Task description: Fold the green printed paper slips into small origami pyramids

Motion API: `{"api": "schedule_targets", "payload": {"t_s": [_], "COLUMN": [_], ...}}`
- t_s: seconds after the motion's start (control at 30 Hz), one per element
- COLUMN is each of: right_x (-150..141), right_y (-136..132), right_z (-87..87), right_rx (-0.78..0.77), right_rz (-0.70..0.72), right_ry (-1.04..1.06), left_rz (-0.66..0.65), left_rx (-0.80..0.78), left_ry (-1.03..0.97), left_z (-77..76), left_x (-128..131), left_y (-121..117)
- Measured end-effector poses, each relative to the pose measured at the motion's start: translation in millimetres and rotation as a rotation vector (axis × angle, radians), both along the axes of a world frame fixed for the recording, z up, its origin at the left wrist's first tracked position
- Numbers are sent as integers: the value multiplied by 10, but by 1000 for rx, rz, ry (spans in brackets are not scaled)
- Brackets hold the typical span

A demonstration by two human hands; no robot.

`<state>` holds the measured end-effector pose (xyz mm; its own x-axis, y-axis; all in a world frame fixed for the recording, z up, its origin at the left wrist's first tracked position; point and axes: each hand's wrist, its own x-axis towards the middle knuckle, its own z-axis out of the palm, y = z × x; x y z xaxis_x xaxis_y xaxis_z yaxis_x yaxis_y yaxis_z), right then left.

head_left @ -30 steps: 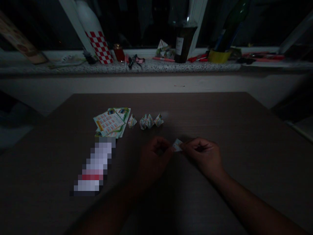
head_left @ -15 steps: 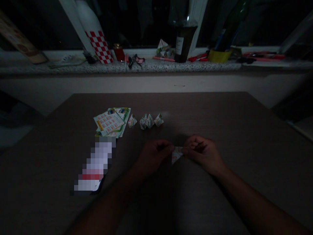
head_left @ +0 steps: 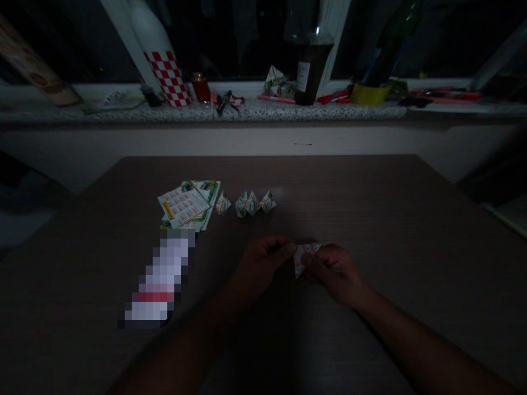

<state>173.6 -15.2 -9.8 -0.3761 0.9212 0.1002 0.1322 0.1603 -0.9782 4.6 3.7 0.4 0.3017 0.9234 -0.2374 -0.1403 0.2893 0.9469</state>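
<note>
Between my two hands is a small folded paper triangle [head_left: 300,260], printed in white and orange, one point toward me. My left hand [head_left: 263,262] pinches its upper left corner between thumb and fingers. My right hand [head_left: 335,271] grips its right side, the thumb lying across the front and the other fingers partly hidden behind. Farther off on the table, several small folded paper pieces [head_left: 252,203] stand in a row. To their left lies a loose stack of printed paper sheets [head_left: 185,206].
A phone with a blurred screen [head_left: 160,277] lies left of my left forearm on the brown table [head_left: 370,192]. Behind the table, a granite sill [head_left: 263,112] carries a checkered bottle [head_left: 167,71], a dark bottle [head_left: 308,71], a yellow holder [head_left: 370,94] and small clutter.
My right hand has shifted slightly left and down, its thumb now across the paper triangle. More of the triangle's top right corner shows. My left hand has barely moved.
</note>
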Motion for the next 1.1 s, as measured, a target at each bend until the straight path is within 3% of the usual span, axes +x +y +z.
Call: {"api": "schedule_targets", "payload": {"t_s": [0.27,0.77,0.87,1.1], "right_x": [23,29,45,52], "right_y": [-1,-20,-1,23], "right_z": [-35,-119,-119,-16], "right_rx": [57,55,57,196], "right_rz": [-8,-180,-147,57], "right_ry": [1,59,86,-83], "left_rz": [-1,0,16,24], "left_rx": [5,11,-20,-48], "left_ry": [18,8,-3,-101], "left_z": [35,13,16,-40], "left_x": [13,21,13,17], "left_y": [-18,-20,-17,4]}}
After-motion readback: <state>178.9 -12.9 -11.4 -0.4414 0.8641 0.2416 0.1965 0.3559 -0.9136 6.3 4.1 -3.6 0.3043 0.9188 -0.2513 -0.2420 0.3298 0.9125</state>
